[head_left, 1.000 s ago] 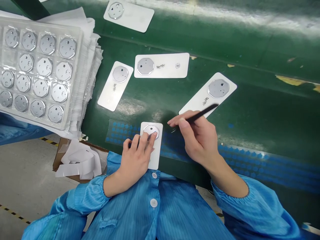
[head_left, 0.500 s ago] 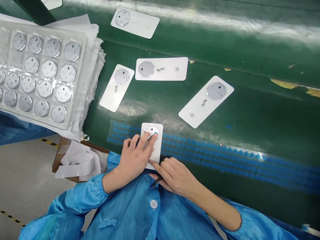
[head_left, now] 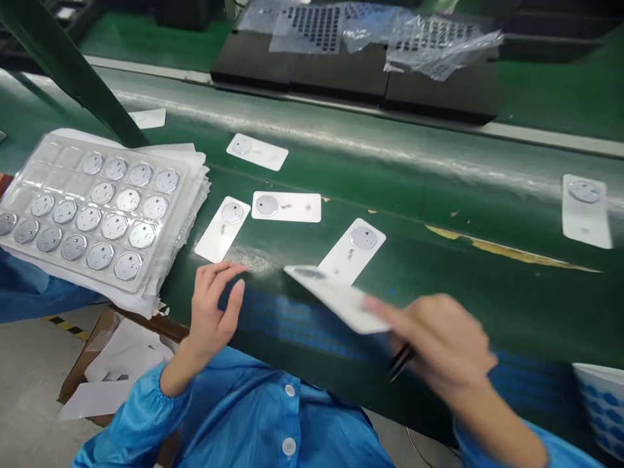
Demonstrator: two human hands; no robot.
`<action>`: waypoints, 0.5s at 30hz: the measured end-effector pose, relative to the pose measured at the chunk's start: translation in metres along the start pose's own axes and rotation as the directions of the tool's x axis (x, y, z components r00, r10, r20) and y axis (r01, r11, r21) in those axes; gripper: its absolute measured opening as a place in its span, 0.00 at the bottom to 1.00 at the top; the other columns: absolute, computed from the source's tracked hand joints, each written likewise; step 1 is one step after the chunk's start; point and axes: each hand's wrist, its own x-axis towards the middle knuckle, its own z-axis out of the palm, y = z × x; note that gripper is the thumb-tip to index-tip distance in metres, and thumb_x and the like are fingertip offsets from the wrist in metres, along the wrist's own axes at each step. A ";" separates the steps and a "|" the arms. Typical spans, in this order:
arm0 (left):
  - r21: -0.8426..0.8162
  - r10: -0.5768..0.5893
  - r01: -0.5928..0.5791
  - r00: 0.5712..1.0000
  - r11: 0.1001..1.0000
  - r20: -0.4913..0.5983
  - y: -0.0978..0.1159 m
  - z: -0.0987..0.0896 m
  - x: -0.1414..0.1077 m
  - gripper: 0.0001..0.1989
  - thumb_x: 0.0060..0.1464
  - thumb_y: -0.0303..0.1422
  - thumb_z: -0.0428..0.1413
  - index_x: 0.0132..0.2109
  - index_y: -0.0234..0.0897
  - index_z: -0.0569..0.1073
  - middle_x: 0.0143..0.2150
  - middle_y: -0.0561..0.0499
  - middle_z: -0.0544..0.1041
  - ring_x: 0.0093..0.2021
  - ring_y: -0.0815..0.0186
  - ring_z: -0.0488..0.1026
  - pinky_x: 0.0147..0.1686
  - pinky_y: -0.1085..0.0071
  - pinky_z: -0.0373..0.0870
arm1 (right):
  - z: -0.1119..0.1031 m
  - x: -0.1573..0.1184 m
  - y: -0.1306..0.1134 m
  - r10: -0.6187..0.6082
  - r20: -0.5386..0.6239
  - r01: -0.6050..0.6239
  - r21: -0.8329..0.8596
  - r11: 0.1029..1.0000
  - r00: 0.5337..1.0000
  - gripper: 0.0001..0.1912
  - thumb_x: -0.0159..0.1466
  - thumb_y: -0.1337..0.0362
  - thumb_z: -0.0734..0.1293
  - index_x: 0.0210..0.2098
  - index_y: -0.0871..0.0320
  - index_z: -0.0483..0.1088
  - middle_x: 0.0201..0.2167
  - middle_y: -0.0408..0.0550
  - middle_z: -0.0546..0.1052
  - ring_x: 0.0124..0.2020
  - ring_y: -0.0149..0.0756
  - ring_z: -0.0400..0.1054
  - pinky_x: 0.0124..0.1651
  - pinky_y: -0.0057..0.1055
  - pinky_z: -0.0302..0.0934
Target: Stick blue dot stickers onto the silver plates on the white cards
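Observation:
In my right hand (head_left: 441, 338), blurred by motion, is a white rounded card (head_left: 336, 299), tilted above the bench with its round grey disc at the far end. A thin dark tool (head_left: 402, 361), its kind unclear, pokes out from under the same hand. My left hand (head_left: 214, 312) hovers at the bench's near edge, thumb and fingers apart, with nothing in it. Just beyond it lies a card with a silver disc (head_left: 221, 231). Another card (head_left: 353, 250) lies partly behind the held one. Strips of blue dots (head_left: 292, 318) run along the near edge.
At left, a clear plastic tray (head_left: 178, 188) of silver discs sits on stacked white sheets. More cards lie further back (head_left: 287, 207) and at far right (head_left: 586, 211). A green post (head_left: 73, 71) rises behind the tray. Black boxes (head_left: 336, 75) carrying plastic-wrapped sheets stand at the back.
The card has been lifted from the blue strips and moved right in my right hand. My left hand has let go and shifted left. The view has tilted up, showing the back.

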 end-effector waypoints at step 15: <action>0.402 -0.374 0.262 0.897 0.878 0.233 -0.083 0.088 0.252 0.24 0.65 0.38 0.55 0.66 0.41 0.67 0.68 0.36 0.66 0.68 0.43 0.61 0.64 0.45 0.59 | 0.029 0.013 0.180 0.649 0.072 -0.630 -0.181 0.755 0.757 0.33 0.67 0.49 0.71 0.62 0.68 0.73 0.34 0.57 0.78 0.33 0.43 0.70 0.36 0.36 0.61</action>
